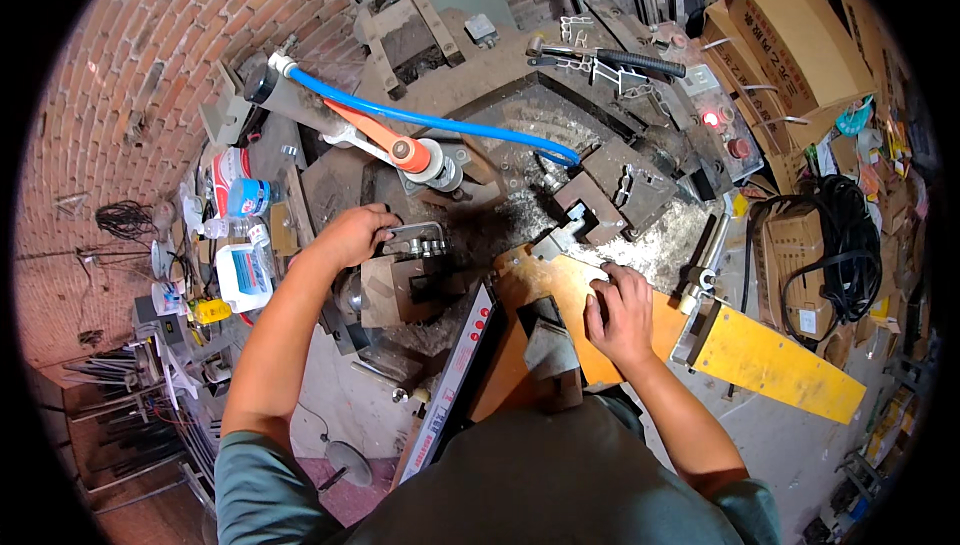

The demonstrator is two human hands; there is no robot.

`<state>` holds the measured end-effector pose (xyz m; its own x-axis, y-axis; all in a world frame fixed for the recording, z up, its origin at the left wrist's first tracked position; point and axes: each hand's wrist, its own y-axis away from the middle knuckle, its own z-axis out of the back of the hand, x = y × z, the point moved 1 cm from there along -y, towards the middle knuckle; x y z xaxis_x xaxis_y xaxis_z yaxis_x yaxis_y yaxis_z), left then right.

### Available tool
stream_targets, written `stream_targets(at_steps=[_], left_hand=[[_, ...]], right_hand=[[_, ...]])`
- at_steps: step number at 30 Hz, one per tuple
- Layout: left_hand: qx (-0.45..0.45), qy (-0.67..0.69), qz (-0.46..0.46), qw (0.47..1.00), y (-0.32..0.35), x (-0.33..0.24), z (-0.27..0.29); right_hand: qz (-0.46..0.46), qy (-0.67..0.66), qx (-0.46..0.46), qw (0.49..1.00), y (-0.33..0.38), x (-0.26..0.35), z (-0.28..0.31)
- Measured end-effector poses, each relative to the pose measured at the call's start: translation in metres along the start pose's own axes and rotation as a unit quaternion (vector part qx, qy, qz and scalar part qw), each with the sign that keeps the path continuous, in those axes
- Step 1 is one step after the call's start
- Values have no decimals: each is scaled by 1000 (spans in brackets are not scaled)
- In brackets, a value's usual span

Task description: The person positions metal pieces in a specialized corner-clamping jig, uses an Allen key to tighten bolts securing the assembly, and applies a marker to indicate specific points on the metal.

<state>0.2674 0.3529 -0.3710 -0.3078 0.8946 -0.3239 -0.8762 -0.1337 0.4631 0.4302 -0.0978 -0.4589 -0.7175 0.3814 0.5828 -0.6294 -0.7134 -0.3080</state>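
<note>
My left hand (352,237) is closed at the end of a bent metal bar (418,229). The bar lies over a row of bolts (428,247) on top of a dark metal block (392,290). My right hand (624,317) rests on an orange-yellow board (568,290), its fingers apart and slightly bent, holding nothing. Just beyond those fingertips, a pale metal piece (560,235) reaches from the board into a notched steel block (592,207). A small grey metal plate (550,349) sits on the board near my body.
A blue hose (430,123) arches over the machine from a cylinder with an orange lever (375,133). A hammer (610,57) lies at the back. Metal shavings (668,250) cover the right side. Bottles (245,230) stand left; a yellow panel (780,365) juts right, near cardboard boxes (800,40).
</note>
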Motion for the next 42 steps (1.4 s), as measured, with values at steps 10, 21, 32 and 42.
stream_targets(at_steps=[10,21,32,42], left_hand=[[128,117,159,972,2,-31,24],[63,-50,70,994,-12,-136,70],[-32,-44,167,985,-18,-159,45],[-241,-35,105,964,-10,-144,11]], right_hand=[[-3,-5,-4,1000,0,0,1],[-5,-11,7,1000,5,-5,3],[-6,-33,-8,999,6,-10,-1],[-7,-38,-12,999,6,-10,-2]])
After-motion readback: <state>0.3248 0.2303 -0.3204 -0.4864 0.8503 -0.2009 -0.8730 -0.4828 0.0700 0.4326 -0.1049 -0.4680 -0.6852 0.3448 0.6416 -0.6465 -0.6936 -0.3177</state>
